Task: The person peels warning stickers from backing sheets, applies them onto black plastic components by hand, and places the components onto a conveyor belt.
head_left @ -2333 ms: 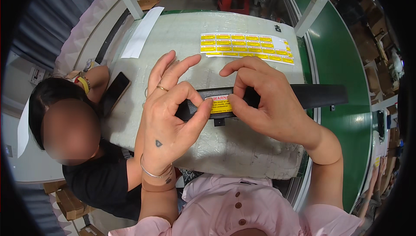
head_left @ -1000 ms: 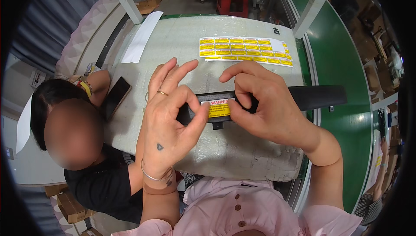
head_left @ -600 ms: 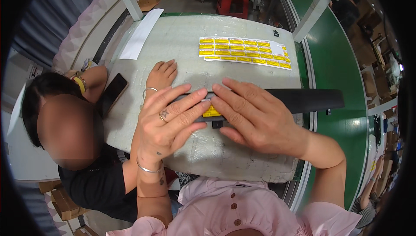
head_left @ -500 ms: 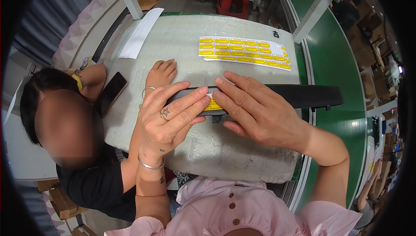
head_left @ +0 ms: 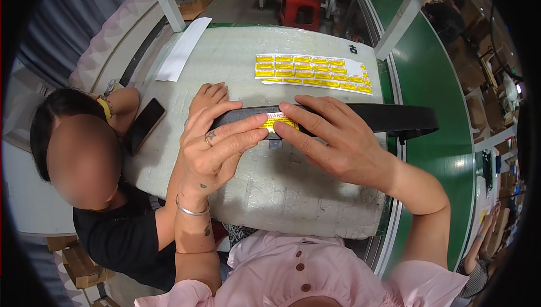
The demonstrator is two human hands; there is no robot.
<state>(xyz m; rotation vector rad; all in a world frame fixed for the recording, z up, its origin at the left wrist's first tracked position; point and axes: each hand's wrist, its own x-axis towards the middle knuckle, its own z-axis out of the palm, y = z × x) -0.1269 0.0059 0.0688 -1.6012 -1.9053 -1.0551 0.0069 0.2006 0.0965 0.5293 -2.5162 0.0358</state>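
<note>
A long black plastic part (head_left: 389, 116) lies crosswise above the table, its right end reaching past the table edge. A small yellow and white warning label (head_left: 277, 118) sits on its near face. My left hand (head_left: 217, 143) grips the part's left end, with fingertips on the label's left side. My right hand (head_left: 338, 140) is wrapped over the part farther right, and its fingertips press the label's right side. Below the label a small dark tab (head_left: 275, 144) sticks out from the part. The undersides of the part behind my fingers are hidden.
Sheets of yellow labels (head_left: 304, 70) lie on the plastic-covered table (head_left: 293, 194). A white paper strip (head_left: 183, 50) and a phone (head_left: 146, 124) lie at the left. A person (head_left: 118, 239) sits there, one hand (head_left: 208, 95) beyond mine. A green conveyor (head_left: 434, 177) runs along the right.
My fingertips have spread apart over the label, so more of it shows. The black part has turned slightly and its right end has dropped a little in view.
</note>
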